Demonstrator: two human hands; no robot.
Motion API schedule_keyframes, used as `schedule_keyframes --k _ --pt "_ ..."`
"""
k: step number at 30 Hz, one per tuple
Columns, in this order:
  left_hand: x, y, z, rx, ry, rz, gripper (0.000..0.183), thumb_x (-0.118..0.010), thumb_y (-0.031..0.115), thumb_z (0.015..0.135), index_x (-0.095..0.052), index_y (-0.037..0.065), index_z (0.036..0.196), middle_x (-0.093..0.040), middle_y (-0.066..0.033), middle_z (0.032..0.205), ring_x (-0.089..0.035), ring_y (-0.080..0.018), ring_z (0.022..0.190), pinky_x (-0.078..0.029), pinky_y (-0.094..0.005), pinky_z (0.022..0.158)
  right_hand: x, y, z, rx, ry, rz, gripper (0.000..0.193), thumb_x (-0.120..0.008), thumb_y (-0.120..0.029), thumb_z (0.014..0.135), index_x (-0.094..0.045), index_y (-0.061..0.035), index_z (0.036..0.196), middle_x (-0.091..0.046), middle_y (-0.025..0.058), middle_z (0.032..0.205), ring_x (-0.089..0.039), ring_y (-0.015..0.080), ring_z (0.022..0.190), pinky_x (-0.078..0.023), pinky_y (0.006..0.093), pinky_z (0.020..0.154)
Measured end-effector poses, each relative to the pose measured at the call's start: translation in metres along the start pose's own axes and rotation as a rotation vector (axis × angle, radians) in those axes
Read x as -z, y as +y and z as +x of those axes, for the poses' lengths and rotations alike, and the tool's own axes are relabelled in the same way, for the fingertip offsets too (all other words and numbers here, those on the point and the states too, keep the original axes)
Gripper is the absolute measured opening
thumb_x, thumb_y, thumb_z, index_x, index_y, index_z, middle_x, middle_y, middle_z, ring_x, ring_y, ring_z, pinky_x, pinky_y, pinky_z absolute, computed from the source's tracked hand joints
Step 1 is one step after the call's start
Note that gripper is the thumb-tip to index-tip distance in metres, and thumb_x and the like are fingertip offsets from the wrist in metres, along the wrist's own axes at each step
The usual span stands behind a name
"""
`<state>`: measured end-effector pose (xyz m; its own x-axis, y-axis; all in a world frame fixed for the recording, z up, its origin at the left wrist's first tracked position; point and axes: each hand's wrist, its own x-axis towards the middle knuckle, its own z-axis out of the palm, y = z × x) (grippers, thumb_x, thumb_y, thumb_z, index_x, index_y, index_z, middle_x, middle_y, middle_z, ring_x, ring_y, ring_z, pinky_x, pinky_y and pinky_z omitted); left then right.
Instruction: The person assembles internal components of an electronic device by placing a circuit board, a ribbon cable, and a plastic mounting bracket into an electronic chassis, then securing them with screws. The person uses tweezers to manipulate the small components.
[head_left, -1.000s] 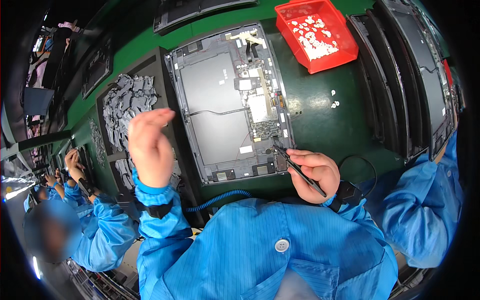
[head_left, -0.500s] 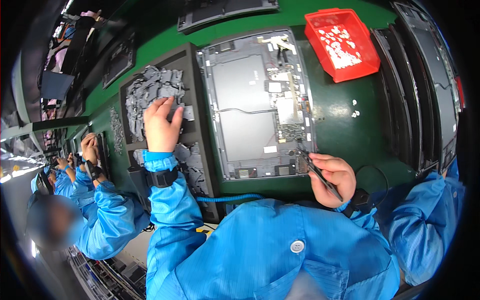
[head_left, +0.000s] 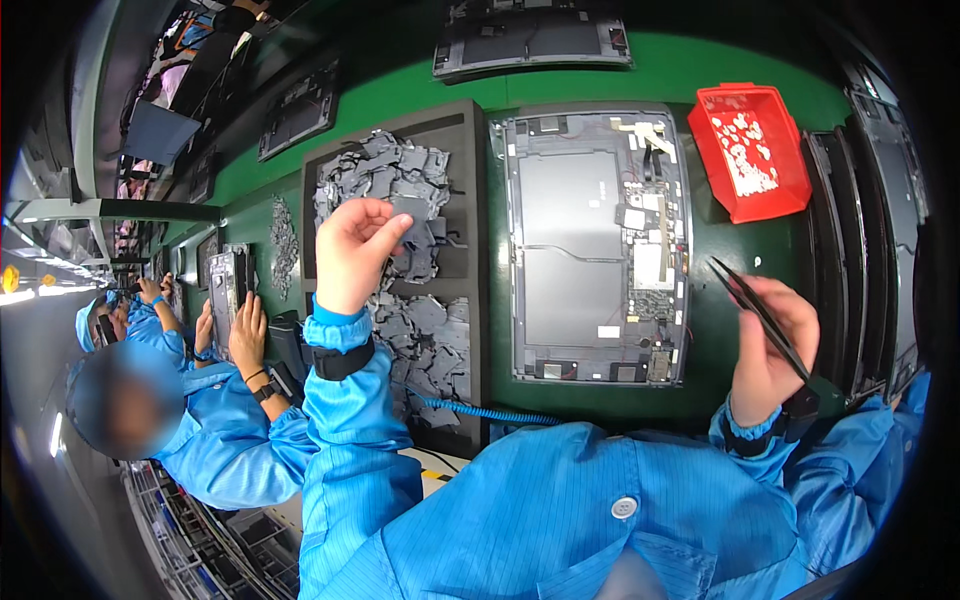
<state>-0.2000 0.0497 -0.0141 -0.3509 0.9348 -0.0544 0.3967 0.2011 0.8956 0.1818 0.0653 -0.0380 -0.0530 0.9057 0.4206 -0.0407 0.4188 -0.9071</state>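
Observation:
My left hand (head_left: 352, 258) pinches a thin grey sheet piece (head_left: 412, 209) between thumb and fingers, above the far compartment of a dark foam tray (head_left: 462, 230). Heaped in that compartment are similar grey cut pieces (head_left: 365, 165); more fill the near one. To the tray's right lies an opened laptop chassis (head_left: 570, 255), its circuit board (head_left: 655, 240) exposed along the right side. Right of the chassis, my right hand (head_left: 775, 345) holds black tweezers (head_left: 760, 312), tips pointing away from me and up off the bench.
A red bin (head_left: 752, 200) of small white pieces stands at the far right, beside a row of upright dark panels (head_left: 835, 230). One white bit (head_left: 757, 261) lies on the green bench. Another chassis (head_left: 530, 45) is at the back. Co-workers sit left and right.
My left hand has lifted a grey piece from the heap. My right hand, with the tweezers, has moved right, away from the chassis's near right corner. The whole view has shifted.

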Motion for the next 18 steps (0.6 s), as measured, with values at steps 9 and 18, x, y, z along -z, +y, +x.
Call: schedule_keyframes --k 9,18 --pt "-0.039 0.048 0.012 -0.004 -0.244 -0.618 0.019 -0.058 0.000 0.081 -0.055 0.002 0.099 -0.063 -0.0079 0.089 -0.063 -0.0188 0.080 -0.054 -0.0244 0.068 -0.035 0.034 0.016 0.035 -0.058 -0.227 0.019 -0.066 0.008 0.067 -0.055 0.0025 0.081 -0.062 0.0165 0.089 -0.062 0.0256 0.082 -0.049 0.0315 0.072" --pt "-0.165 0.091 0.059 -0.075 -0.397 -0.591 0.024 -0.055 -0.002 0.083 -0.049 -0.002 0.107 -0.061 -0.0116 0.094 -0.063 -0.0200 0.084 -0.053 -0.0260 0.072 -0.042 0.054 0.037 0.072 0.101 -0.167 0.023 -0.064 0.010 0.069 -0.047 0.0025 0.083 -0.056 0.0155 0.089 -0.063 0.0284 0.086 -0.051 0.0335 0.073"
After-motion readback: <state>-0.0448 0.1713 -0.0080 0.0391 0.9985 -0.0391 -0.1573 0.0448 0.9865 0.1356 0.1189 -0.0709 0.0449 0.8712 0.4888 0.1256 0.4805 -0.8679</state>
